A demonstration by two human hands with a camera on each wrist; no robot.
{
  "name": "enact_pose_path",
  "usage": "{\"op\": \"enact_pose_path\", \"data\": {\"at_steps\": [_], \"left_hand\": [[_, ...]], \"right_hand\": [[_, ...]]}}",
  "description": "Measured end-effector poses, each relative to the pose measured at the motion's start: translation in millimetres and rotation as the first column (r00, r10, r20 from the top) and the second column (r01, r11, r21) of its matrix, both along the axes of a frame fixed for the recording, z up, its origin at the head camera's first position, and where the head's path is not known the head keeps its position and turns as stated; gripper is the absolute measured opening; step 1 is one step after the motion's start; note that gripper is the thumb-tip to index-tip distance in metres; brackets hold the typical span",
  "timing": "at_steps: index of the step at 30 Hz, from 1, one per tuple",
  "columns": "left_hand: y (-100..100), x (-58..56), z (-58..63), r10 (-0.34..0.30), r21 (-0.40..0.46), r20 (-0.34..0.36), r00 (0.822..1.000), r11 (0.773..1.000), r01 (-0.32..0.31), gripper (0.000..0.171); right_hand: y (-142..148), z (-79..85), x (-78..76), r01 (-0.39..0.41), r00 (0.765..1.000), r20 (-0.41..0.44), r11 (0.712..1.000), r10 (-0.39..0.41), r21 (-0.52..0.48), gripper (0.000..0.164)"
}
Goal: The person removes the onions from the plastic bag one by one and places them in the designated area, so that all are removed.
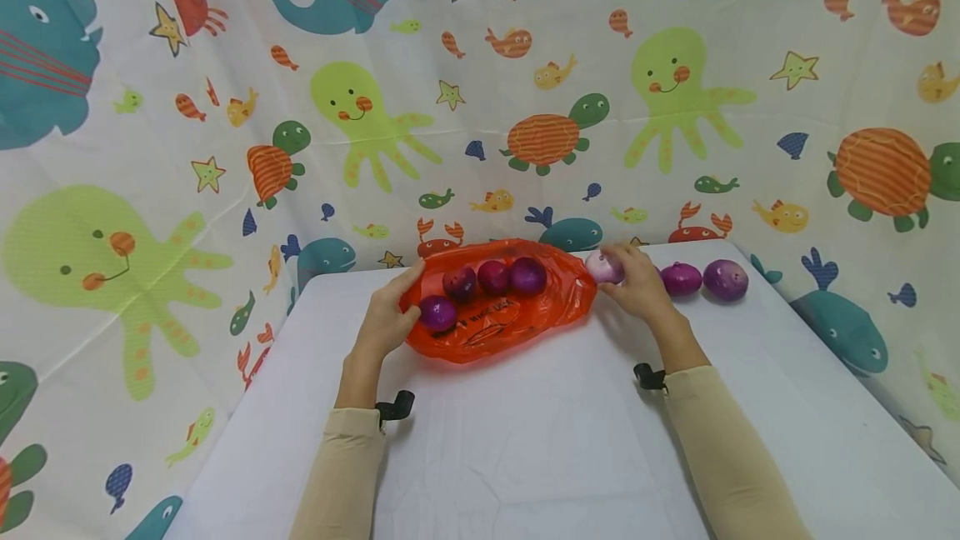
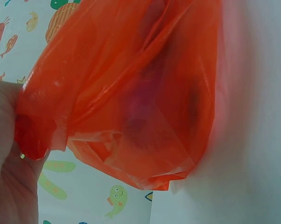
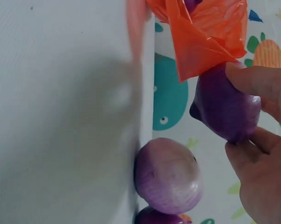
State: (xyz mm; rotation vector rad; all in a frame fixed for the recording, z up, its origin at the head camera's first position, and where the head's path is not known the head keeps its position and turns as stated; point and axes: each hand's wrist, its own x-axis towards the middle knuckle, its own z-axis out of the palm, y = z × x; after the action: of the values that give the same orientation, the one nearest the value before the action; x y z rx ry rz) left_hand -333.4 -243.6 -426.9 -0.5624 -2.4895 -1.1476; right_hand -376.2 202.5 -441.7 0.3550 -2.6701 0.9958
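An orange-red plastic bag (image 1: 480,348) with dark print lies on the table, several red onions (image 1: 528,276) showing on it. At its left end my left hand (image 1: 384,319) grips the edge; in the left wrist view the plastic (image 2: 108,93) bunches between thumb and fingers, and a dark round shape shows through it. My right hand (image 1: 637,282) holds another red onion (image 3: 227,102) between thumb and fingertips, right beside the bag's right end. Behind that hand, a paler red onion (image 3: 168,175) rests on the table.
More red onions (image 1: 725,280) sit in a row to the right of my right hand, near the back edge of the white table (image 1: 480,457). A curtain (image 1: 465,48) printed with sea animals hangs behind and along the sides.
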Motion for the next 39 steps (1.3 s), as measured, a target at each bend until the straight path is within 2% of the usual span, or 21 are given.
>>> {"op": "enact_pose_path", "data": {"at_steps": [7, 10, 32, 39], "left_hand": [[-1, -0.6, -0.9, -0.001, 0.006, 0.007, 1.000, 1.000, 0.001, 0.085], [-1, -0.4, -1.0, -0.001, 0.011, 0.014, 1.000, 1.000, 0.001, 0.085], [-1, 0.8, 0.0, 0.002, 0.015, 0.004, 1.000, 1.000, -0.002, 0.085], [-1, 0.4, -1.0, 0.008, 0.005, -0.002, 1.000, 1.000, -0.008, 0.082]], "right_hand": [[4, -2.6, 0.6, -0.008, 0.993, 0.122, 0.999, 0.004, 0.033, 0.065], [4, -3.8, 0.7, -0.008, 0.989, 0.149, 0.999, 0.002, 0.036, 0.065], [6, -14.6, -3.2, -0.019, 0.988, 0.156, 0.994, 0.002, 0.105, 0.068], [7, -18.1, -5.9, -0.049, 0.983, 0.183, 0.994, 0.029, 0.101, 0.069]]}}
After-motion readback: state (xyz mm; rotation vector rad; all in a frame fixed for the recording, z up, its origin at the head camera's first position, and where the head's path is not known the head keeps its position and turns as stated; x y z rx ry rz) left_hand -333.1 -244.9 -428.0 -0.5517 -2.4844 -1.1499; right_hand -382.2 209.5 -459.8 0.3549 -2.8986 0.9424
